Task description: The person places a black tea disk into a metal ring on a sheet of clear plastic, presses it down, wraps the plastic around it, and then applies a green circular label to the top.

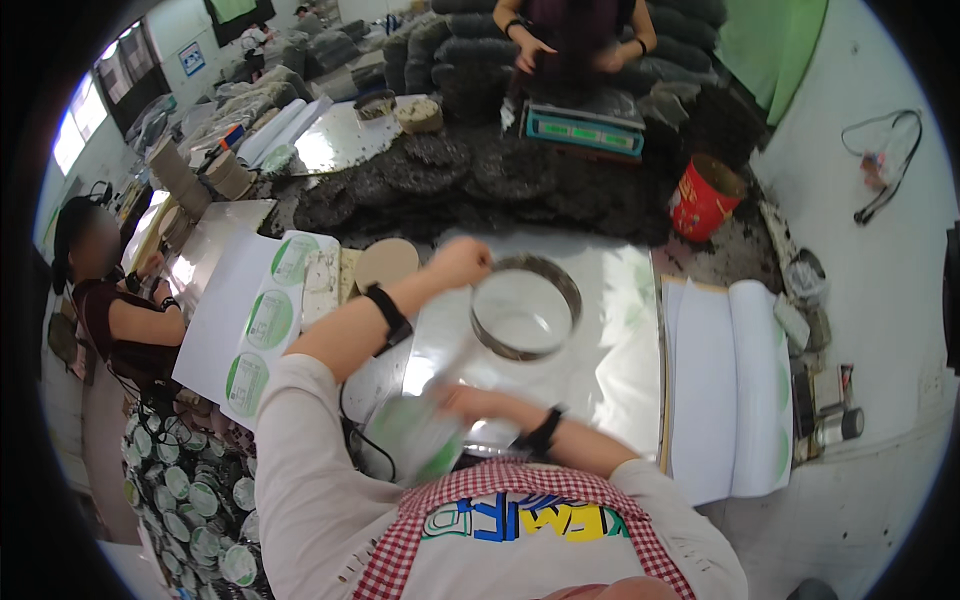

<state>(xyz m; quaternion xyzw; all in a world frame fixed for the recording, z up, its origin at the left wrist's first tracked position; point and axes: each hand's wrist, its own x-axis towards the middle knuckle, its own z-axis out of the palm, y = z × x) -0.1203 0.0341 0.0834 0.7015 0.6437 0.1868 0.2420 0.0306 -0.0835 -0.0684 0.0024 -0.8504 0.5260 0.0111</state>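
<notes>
A metal ring (566,289) rests on a shiny metal work surface (630,375), with a round white disc or film (525,307) inside it. My left hand (466,262) is closed near the ring's upper left edge; blur hides whether it holds anything. Lower down, my right hand (469,403) is blurred by motion, beside a clear plastic piece with green print (416,435); whether the fingers grip it cannot be told. A round tan disc (386,264) lies left of my left hand, next to a pale block (321,285).
Dark, moist material (487,180) is heaped beyond the work surface. Behind it a person stands at a teal scale (585,135). A red bucket (705,199) is at the back right, rolled printed sheets (757,390) at the right. Another person sits left, above many packed discs (202,499).
</notes>
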